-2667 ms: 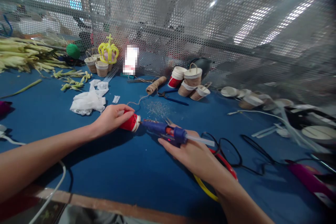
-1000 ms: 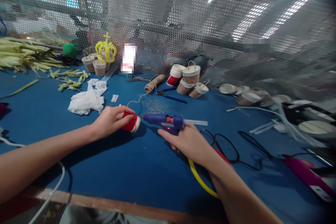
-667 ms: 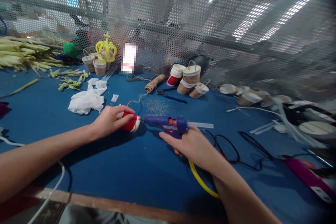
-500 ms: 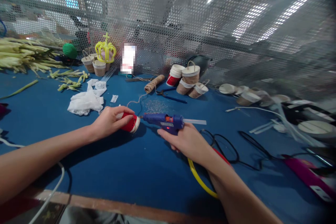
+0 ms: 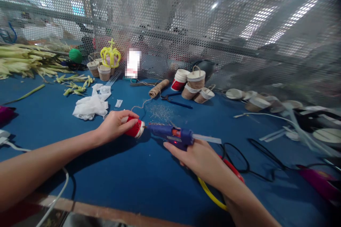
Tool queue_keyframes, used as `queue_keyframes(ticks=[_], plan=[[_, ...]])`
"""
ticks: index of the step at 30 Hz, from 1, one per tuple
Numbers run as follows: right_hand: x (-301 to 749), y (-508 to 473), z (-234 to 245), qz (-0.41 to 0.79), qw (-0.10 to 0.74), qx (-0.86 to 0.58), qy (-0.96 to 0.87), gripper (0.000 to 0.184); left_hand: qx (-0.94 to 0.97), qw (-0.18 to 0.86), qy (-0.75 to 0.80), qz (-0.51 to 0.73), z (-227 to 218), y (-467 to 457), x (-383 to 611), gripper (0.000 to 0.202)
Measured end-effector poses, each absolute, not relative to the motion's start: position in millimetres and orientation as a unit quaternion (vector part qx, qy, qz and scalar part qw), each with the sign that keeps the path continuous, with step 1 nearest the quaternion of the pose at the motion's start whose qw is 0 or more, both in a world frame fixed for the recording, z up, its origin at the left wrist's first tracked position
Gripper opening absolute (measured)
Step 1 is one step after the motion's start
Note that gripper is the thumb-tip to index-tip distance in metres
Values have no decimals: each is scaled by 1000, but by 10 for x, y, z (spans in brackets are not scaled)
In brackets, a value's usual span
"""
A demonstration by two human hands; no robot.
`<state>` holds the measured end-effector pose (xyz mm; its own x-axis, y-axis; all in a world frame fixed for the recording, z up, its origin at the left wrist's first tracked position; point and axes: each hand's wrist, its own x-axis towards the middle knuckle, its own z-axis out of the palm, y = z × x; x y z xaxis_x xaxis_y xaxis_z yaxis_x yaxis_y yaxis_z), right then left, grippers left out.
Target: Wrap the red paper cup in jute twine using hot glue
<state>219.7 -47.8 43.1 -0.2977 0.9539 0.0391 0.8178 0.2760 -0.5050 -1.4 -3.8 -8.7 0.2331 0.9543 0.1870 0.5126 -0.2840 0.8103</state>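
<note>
Fingers of my left hand [image 5: 115,125] wrap round a red paper cup [image 5: 135,128] with a pale rim, tipped on its side with the rim end to the right. My right hand [image 5: 195,154] grips a blue glue gun [image 5: 172,135], its small red light lit and a clear glue stick poking from its back. The gun's nozzle points left and is at the cup's rim; whether it touches I cannot tell. A thin twine [image 5: 141,105] runs from behind the cup to a brown twine roll [image 5: 159,88].
Pliers [image 5: 177,103] lie behind the gun. Twine-wrapped cups [image 5: 195,79] stand at the back, near a perforated metal screen [image 5: 165,17]. White crumpled cloth [image 5: 90,107] is at left. On the right are a black cord [image 5: 237,158] and a purple power strip [image 5: 317,181].
The whole view has shifted slightly. The glue gun now tilts a little more, its back end lower, with the nozzle still at the cup's rim. Both hands keep their holds.
</note>
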Motion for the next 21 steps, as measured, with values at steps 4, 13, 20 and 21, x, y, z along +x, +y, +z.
queue_keyframes(ticks=[4, 13, 20, 21], plan=[[2221, -480, 412, 151, 188, -544, -804, 17, 716, 322, 508, 356, -82, -32, -10, 31], [2224, -467, 393, 133, 184, -537, -812, 18, 705, 329, 512, 364, -114, -20, -7, 32], [2220, -492, 409, 132, 173, -537, -815, 17, 704, 339, 510, 360, -98, -23, -5, 32], [2222, -491, 407, 134, 172, -537, -815, 17, 704, 338, 510, 361, -98, -22, -6, 33]])
